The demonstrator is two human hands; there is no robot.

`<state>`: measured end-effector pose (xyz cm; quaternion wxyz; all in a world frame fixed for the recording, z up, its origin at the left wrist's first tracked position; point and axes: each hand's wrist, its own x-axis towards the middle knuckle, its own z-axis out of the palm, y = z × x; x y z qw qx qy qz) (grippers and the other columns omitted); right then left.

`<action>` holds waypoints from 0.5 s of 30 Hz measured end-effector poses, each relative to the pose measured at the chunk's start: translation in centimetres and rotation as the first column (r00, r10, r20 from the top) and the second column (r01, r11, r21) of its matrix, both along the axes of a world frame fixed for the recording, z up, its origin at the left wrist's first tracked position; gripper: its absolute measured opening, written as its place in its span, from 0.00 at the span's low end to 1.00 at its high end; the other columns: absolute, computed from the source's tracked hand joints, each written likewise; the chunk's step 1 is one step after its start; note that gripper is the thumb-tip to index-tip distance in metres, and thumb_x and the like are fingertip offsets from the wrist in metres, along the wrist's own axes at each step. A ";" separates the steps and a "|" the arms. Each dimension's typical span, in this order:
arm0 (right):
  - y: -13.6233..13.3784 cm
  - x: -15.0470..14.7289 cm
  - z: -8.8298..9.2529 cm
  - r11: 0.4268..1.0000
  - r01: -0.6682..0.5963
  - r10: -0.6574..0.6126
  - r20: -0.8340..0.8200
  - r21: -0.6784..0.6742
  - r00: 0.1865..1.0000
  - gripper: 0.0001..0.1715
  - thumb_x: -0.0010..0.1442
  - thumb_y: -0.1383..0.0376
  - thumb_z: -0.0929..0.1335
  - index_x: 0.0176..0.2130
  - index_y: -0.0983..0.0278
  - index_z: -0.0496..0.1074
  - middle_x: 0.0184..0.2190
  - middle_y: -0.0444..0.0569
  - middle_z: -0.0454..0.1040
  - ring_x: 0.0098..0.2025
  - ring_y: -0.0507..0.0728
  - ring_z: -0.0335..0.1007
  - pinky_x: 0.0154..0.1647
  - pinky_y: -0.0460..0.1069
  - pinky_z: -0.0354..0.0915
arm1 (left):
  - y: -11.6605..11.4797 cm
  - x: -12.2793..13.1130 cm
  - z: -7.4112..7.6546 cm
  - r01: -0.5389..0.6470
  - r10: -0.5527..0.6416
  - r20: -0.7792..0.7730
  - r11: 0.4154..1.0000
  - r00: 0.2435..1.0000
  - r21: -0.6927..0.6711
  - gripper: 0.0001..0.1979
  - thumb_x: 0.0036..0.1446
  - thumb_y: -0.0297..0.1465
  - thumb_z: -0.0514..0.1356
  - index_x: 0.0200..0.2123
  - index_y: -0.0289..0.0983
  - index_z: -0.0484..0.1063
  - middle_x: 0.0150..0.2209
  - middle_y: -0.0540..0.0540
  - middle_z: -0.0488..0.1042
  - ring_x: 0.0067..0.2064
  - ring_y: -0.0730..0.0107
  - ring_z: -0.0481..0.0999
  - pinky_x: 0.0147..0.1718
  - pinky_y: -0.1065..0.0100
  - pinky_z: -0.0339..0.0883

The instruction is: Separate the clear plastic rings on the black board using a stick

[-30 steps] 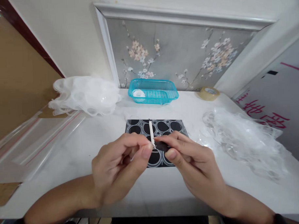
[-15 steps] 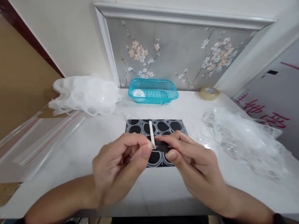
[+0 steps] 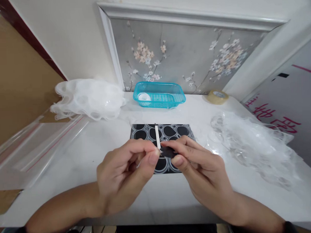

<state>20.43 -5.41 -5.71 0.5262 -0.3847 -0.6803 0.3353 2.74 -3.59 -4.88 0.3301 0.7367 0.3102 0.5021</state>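
Above the middle of the table, my right hand [image 3: 204, 165] pinches a small dark flat piece [image 3: 167, 152] between thumb and fingertips. The thumb and forefinger of my left hand [image 3: 131, 168] are pressed together at the left end of that piece; whatever lies between them is too small to make out. Under both hands is a black sheet [image 3: 138, 134] printed with grey rings, its lower part partly covered by them. A slim white tool [image 3: 157, 135] with a dark tip lies on the sheet, its near end close to my left fingertips.
Behind the sheet stands a blue plastic basket [image 3: 179, 99] holding white rings [image 3: 144, 97]. A roll of tape [image 3: 217, 97] is at the back right. Clear plastic cut-out sheets [image 3: 258, 150] are heaped right, a white translucent pile [image 3: 91, 98] left, beside clear plastic bags [image 3: 41, 151].
The dark piece has turned slightly between my hands and shows more of its flat face. Both hands have otherwise barely moved.
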 end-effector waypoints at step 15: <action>0.0 -0.1 0.1 1.000 -0.007 0.007 -0.008 0.000 1.000 0.16 0.63 0.67 0.66 0.48 0.56 0.75 0.31 0.47 0.72 0.32 0.51 0.66 0.28 0.47 0.67 | -0.2 0.0 0.1 -0.007 0.007 0.017 1.000 1.000 -0.022 0.04 0.62 0.29 0.56 0.38 0.41 0.70 0.19 0.55 0.58 0.18 0.79 0.55 0.18 0.76 0.57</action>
